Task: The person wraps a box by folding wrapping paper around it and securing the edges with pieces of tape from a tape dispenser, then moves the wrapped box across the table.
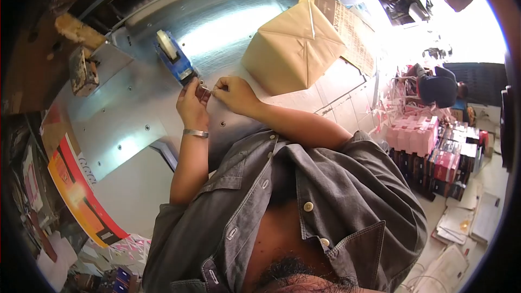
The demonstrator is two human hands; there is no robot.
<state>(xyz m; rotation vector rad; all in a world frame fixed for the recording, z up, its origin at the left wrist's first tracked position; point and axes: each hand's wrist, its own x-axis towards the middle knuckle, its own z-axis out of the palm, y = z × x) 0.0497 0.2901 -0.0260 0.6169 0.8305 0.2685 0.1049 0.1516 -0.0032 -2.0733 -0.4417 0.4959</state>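
Observation:
Both hands meet over a shiny metal table (127,125), just in front of a blue tape dispenser (176,61) with a pale roll of tape. My left hand (192,103), with a metal bracelet at its wrist, has its fingers closed on a small dark reddish item (203,93). Close to its right, my right hand (233,95) is pinched; a thin, light bit shows at its fingertips by the small item, too small to name. To the right of the hands stands a large package wrapped in brown paper (296,46).
Behind the package lies printed brown paper (355,38). A red and yellow printed sheet (81,190) is at the left edge. On the right are stacked boxes (448,163), a pink stack (412,134) and a dark chair (437,87).

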